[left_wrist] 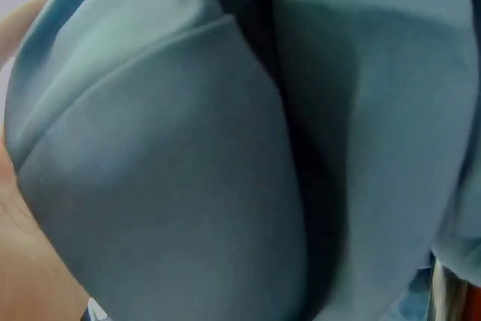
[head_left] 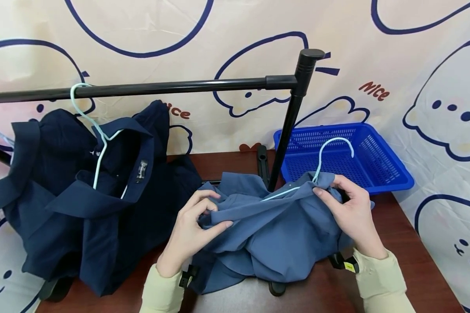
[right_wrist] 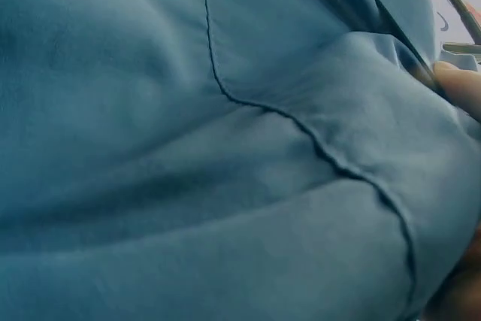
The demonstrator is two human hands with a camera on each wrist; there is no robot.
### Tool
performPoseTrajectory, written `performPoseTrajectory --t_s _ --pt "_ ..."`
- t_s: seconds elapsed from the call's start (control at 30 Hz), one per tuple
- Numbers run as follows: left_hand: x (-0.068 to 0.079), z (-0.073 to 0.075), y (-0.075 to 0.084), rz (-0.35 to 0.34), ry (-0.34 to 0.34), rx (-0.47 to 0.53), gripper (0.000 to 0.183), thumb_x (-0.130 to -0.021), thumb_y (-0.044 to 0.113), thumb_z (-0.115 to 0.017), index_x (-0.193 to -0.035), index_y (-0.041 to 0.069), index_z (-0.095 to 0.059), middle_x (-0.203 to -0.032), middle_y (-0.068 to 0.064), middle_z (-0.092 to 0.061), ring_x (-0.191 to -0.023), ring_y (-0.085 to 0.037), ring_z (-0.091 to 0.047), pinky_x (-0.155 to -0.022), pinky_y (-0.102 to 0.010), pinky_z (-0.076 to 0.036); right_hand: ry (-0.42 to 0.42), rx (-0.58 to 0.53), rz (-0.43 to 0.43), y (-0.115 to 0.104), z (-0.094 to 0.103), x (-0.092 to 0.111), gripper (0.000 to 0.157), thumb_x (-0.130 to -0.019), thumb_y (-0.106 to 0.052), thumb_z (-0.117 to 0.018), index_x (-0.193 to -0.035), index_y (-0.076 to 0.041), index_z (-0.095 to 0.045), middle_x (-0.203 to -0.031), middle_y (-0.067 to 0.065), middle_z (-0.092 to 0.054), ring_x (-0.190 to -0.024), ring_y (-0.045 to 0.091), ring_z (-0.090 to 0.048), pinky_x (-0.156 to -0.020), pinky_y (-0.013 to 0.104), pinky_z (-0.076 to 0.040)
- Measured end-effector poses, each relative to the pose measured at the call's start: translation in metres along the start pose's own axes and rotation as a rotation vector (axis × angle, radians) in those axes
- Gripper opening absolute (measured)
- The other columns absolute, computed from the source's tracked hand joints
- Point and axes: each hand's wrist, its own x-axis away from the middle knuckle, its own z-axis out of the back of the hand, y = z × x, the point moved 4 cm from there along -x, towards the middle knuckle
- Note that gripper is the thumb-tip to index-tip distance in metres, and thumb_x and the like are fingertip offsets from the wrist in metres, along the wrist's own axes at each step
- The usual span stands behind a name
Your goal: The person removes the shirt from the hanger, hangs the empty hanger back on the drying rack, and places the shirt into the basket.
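Head view: a blue shirt [head_left: 282, 252] lies bunched above the desk [head_left: 399, 230], its long side running left to right; the pale hanger [head_left: 321, 154] inside points its hook up, curving right. Left hand [head_left: 189, 231] and right hand [head_left: 354, 213] each pinch the shirt's edge. Left wrist view: cloth hides the fingertips. Right wrist view: seamed cloth, the hand mostly cut off.

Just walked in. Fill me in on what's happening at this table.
A person is handling a blue-grey garment over the table, holding it near its top edge with the left hand and right hand. A light-blue hanger is partly inside it, its hook sticking out by the right hand, not on the rack's rail. A navy garment hangs from that rail on another hanger. A blue basket sits behind.
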Motion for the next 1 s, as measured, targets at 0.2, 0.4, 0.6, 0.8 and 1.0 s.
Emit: performPoseTrajectory --t_s 0.2,0.4,0.6,0.8,1.0 --pt "0.0 0.004 -0.002 0.015 -0.011 0.056 0.027 -0.08 0.016 -0.09 -0.091 0.022 -0.066 -0.121 0.001 -0.068 -0.104 -0.017 -0.065 -0.081 -0.039 -0.056 0.039 -0.02 0.022 -0.002 0.0 0.001 0.027 -0.08 0.019 -0.075 -0.103 0.004 -0.072 -0.086 0.006 -0.066 -0.08 0.012 -0.057 -0.071 0.022 -0.044" --pt "-0.001 0.006 -0.003 0.026 -0.024 0.098 0.026 -0.08 0.018 -0.09 -0.091 0.022 -0.067 -0.117 0.002 -0.071 -0.102 -0.015 -0.068 -0.082 -0.036 -0.058 0.097 -0.036 0.021 -0.005 0.001 0.001 0.028 -0.079 0.021 -0.075 -0.102 0.006 -0.073 -0.085 0.002 -0.067 -0.078 0.012 -0.057 -0.069 0.023 -0.043" --pt "-0.001 0.008 0.0 0.008 -0.04 0.124 0.025 -0.079 0.017 -0.091 -0.093 0.022 -0.071 -0.116 0.001 -0.071 -0.102 -0.017 -0.068 -0.082 -0.035 -0.057 0.162 -0.005 0.014 -0.032 0.001 -0.001 0.021 -0.082 0.016 -0.075 -0.101 0.008 -0.071 -0.083 0.002 -0.064 -0.073 0.01 -0.054 -0.064 0.021 -0.043" --pt "0.0 0.01 0.007 -0.041 -0.052 0.12 0.027 -0.076 0.012 -0.092 -0.094 0.021 -0.074 -0.116 -0.001 -0.071 -0.101 -0.019 -0.067 -0.083 -0.031 -0.057 0.2 0.064 0.002 -0.029 0.001 -0.002 0.018 -0.084 0.011 -0.077 -0.1 0.006 -0.071 -0.08 0.007 -0.059 -0.067 0.01 -0.048 -0.057 0.021 -0.037" --pt "0.001 0.01 0.01 -0.055 -0.065 0.095 0.026 -0.077 0.012 -0.092 -0.096 0.019 -0.075 -0.117 -0.001 -0.07 -0.101 -0.019 -0.067 -0.082 -0.035 -0.058 0.215 0.089 -0.02 -0.003 0.003 0.0 0.018 -0.085 0.003 -0.081 -0.1 -0.001 -0.073 -0.08 0.004 -0.058 -0.066 0.011 -0.048 -0.056 0.022 -0.037"
